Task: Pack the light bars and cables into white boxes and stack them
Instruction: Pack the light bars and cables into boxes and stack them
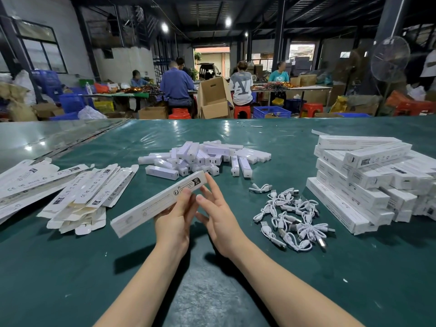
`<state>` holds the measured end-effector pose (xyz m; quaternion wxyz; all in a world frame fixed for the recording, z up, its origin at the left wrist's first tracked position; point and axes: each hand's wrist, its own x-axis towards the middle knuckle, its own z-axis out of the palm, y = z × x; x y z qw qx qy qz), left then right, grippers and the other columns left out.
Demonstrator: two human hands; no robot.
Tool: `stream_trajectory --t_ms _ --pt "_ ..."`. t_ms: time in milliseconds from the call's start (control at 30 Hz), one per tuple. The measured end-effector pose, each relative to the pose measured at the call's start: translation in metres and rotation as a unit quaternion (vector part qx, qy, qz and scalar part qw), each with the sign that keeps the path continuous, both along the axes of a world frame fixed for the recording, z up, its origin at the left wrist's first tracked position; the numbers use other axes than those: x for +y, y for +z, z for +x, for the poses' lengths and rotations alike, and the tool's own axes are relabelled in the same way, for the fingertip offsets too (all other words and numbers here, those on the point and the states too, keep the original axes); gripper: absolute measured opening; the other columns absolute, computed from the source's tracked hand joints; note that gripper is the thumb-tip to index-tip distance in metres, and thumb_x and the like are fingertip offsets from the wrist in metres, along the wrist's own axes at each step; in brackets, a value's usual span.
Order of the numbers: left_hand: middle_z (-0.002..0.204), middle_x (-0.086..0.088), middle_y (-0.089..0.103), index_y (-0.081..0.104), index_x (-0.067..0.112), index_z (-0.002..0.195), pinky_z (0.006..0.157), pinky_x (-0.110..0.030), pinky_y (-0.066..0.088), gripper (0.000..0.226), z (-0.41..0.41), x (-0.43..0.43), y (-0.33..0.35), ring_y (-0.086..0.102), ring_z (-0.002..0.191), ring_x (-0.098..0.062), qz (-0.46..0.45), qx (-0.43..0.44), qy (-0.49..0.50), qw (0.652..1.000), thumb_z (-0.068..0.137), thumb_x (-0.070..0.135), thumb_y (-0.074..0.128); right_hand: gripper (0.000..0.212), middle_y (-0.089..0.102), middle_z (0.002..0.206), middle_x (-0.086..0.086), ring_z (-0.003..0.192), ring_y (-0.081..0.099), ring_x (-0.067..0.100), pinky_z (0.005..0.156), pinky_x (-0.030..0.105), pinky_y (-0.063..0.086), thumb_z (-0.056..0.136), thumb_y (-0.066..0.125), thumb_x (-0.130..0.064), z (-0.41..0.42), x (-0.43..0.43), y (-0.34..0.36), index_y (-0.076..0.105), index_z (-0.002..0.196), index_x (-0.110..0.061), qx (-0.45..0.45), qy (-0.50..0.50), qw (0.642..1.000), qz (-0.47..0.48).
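Right of the flat cartons [77, 194], your left hand [173, 223] gripped a white box [151, 206] over the table [70, 267]; your right hand [219, 218] was beside it, fingers straight. The box seemed closed, so next it needed carrying to the stack [368, 180].

left hand [174, 220] holding white box [146, 208], right hand [219, 218] relaxed beside it, cables [292, 218] nearby
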<state>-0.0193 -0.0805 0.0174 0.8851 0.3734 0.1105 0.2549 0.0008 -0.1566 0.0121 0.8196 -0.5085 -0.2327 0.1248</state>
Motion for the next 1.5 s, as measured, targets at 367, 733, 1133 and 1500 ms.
stream_trajectory --t_ms 367,733,1133,1500 --pt "0.065 -0.002 0.070 0.062 0.008 0.082 0.051 -0.020 0.054 0.007 0.000 0.010 0.001 0.068 0.059 -0.011 0.081 0.101 -0.089 0.988 0.087 0.012 0.060 0.017 0.058 0.080 0.011 0.063 0.063 0.012 0.064 0.023 0.056 0.093 0.045 0.003 0.012 -0.022 0.005 0.052 0.088 -0.012 0.072 -0.049 0.995 0.057" --pt "0.135 -0.013 0.044 0.005 0.015 0.143 0.054 -0.023 0.056 0.100 0.002 0.041 0.006 0.059 0.110 -0.025 0.097 0.100 0.131 0.982 0.074 0.000 0.075 0.015 0.058 0.080 0.009 0.065 0.063 0.011 0.063 0.023 0.056 0.088 0.054 0.001 0.007 -0.013 0.003 0.050 0.082 -0.012 0.080 -0.056 0.995 0.012" --pt "0.091 -0.008 0.064 0.033 0.003 0.137 0.050 -0.019 0.054 0.066 -0.002 0.028 0.011 0.066 0.064 -0.012 0.078 0.120 -0.027 0.989 0.081 0.006 0.068 0.072 0.068 0.084 0.002 0.066 0.060 0.013 0.061 0.025 0.052 0.034 0.095 -0.031 0.009 -0.026 0.004 0.058 0.095 -0.018 0.113 0.195 0.972 0.072" --pt "0.073 -0.012 0.068 0.065 -0.001 0.081 0.050 -0.018 0.053 0.010 -0.007 0.023 0.010 0.064 0.062 -0.016 0.108 0.196 -0.243 0.944 0.084 0.008 0.061 0.028 0.036 0.057 0.001 0.056 0.037 0.012 0.057 0.022 0.037 0.065 0.071 -0.014 0.010 -0.027 0.001 0.051 0.084 -0.020 -0.100 0.018 0.978 -0.180"
